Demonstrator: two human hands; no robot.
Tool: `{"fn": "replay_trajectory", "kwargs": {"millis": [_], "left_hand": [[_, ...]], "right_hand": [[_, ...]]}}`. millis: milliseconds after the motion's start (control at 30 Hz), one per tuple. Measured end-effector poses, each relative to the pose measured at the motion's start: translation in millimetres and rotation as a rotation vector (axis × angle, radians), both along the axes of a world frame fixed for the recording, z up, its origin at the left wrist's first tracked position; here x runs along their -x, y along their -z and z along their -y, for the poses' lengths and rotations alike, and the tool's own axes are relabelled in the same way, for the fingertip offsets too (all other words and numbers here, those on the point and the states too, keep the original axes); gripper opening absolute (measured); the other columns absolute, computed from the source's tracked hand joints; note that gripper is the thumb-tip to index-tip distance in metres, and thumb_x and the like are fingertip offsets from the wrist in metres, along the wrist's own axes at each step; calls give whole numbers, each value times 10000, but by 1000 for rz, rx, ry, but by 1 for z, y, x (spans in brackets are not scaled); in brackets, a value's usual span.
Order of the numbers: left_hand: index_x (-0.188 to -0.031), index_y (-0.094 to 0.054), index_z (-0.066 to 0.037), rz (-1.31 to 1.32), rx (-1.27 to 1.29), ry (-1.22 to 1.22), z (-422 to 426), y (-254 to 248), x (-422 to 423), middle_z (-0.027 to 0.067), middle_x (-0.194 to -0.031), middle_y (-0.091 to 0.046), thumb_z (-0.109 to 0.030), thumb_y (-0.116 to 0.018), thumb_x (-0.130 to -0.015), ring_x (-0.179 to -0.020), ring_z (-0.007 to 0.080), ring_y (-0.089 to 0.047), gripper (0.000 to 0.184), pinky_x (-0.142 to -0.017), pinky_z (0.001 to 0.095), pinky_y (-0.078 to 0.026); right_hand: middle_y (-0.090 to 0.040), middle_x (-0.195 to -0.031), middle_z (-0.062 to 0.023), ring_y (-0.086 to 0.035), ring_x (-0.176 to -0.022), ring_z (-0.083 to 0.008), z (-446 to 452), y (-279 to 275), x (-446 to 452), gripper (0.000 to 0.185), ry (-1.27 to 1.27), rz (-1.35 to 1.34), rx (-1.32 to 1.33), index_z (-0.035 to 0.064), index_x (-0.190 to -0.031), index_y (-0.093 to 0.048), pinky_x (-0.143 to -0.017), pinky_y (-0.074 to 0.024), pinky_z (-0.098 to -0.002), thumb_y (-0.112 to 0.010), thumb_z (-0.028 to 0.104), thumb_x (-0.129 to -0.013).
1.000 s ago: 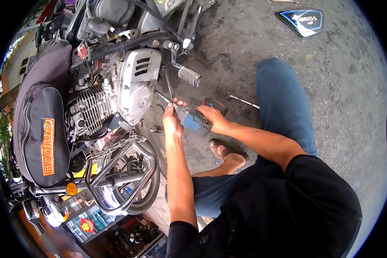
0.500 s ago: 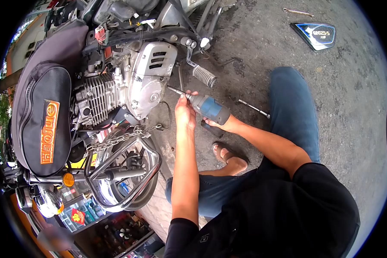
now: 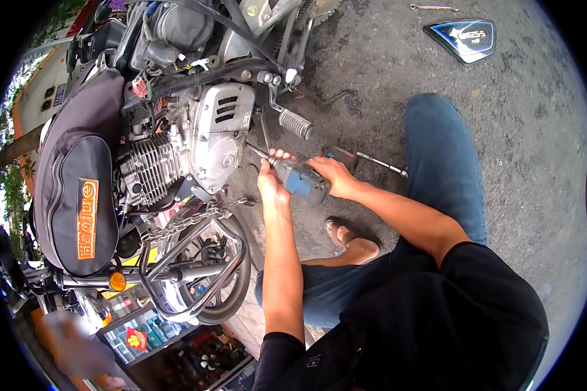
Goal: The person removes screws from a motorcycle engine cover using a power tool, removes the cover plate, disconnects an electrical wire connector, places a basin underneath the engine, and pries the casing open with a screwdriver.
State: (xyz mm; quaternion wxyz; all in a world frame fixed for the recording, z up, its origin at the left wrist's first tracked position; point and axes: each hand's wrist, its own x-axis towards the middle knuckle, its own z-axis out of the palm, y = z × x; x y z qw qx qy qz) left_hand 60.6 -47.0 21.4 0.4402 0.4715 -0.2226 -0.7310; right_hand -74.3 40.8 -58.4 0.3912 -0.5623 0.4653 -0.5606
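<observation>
A cordless impact driver [image 3: 301, 182] with a blue and grey body lies between my hands. Its long socket bit [image 3: 257, 150] points at the edge of the silver engine cover [image 3: 216, 156]; whether the tip sits on a bolt I cannot make out. My left hand [image 3: 274, 181] cradles the driver's front end, fingers curled around the nose. Wrapped over the handle is my right hand [image 3: 332, 174], with the dark battery end [image 3: 340, 155] showing beyond it. The motorcycle's ribbed footpeg [image 3: 296, 124] sticks out just above the driver.
On the ground lie a socket wrench [image 3: 382, 164], a combination wrench [image 3: 435, 8] and a black side cover [image 3: 463, 40]. A chain [image 3: 189, 218] hangs by the crash bar [image 3: 235, 260]. My sandalled foot [image 3: 352, 238] is below the driver. A blurred person shows at lower left.
The driver has turned about its long axis, so its handle now points away from my body. My right hand has moved up with the handle. The motorcycle sits slightly lower in view.
</observation>
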Motion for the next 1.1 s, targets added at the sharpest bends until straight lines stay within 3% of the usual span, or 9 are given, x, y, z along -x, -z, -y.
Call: {"fn": "replay_trajectory", "kwargs": {"millis": [67, 167, 233, 333, 433, 567, 667, 867, 1100], "left_hand": [[-998, -498, -71, -129, -4, 28, 4, 0, 1, 59, -917, -552, -367, -238, -994, -880, 238, -531, 394, -874, 427, -437], [-980, -489, -56, -25, -13, -3, 7, -1, 4, 53, -898, -540, -363, -222, -994, -883, 229, -524, 407, -911, 408, -410], [-972, -493, -58, 19, -2, -15, 7, -2, 8, 52, -884, -541, -367, -224, -993, -874, 230, -527, 411, -907, 408, -412], [-975, -498, -64, 40, 23, -15, 5, 2, 6, 53, -864, -544, -373, -221, -994, -855, 232, -533, 415, -900, 414, -418], [-983, -499, -65, -41, 26, -3, -2, 1, 4, 56, -860, -548, -360, -214, -998, -849, 230, -535, 411, -900, 419, -417], [-1000, -501, -60, 8, -7, -7, -7, 3, 7, 61, -884, -557, -358, -222, -997, -874, 232, -543, 408, -900, 419, -421], [-1010, -502, -56, 12, -4, -34, -9, 1, 9, 66, -923, -565, -352, -248, -993, -916, 238, -549, 391, -910, 422, -421], [-1053, -496, -48, -45, 87, 46, -22, -23, 26, 75, -945, -563, -322, -292, -989, -931, 245, -550, 348, -926, 432, -416], [-1050, -483, -23, -103, 143, 85, -4, -39, 31, 87, -963, -557, -292, -287, -992, -963, 246, -545, 337, -946, 432, -408]], "right_hand": [[-592, -1024, -170, -591, -966, -328, 3, -1, -1, 410, -6, 17, -2, 4, -1092, -539, -796, -465, -376, -661, 121, -719], [-600, -1042, -180, -575, -988, -361, 2, 4, -13, 449, -24, 293, -17, 42, -1117, -538, -813, -462, -410, -668, 152, -702], [-612, -961, -146, -608, -891, -272, 0, 5, -18, 357, -53, 345, -64, 18, -1067, -555, -786, -464, -349, -654, 112, -738], [-614, -941, -137, -603, -877, -245, -4, -3, -22, 321, -88, 496, -240, 30, -1041, -559, -780, -462, -338, -651, 119, -747], [-623, -1011, -178, -611, -939, -332, -2, 17, -31, 369, 28, 323, 7, 18, -1048, -568, -802, -470, -360, -669, 130, -711], [-620, -1015, -177, -610, -953, -327, -7, 14, -15, 417, -86, 316, -117, 4, -1080, -556, -813, -471, -355, -676, 117, -697], [-614, -1004, -188, -611, -941, -330, -10, 22, -25, 447, 54, 339, 31, -14, -1086, -548, -804, -472, -364, -688, 114, -681], [-607, -1003, -197, -616, -927, -326, -15, -7, 4, 466, -15, 271, 84, -26, -1078, -544, -794, -475, -371, -706, 118, -666], [-625, -908, -127, -622, -846, -266, 1, -40, 14, 348, -40, 371, 9, 11, -1049, -559, -756, -479, -328, -663, 91, -727]]}}
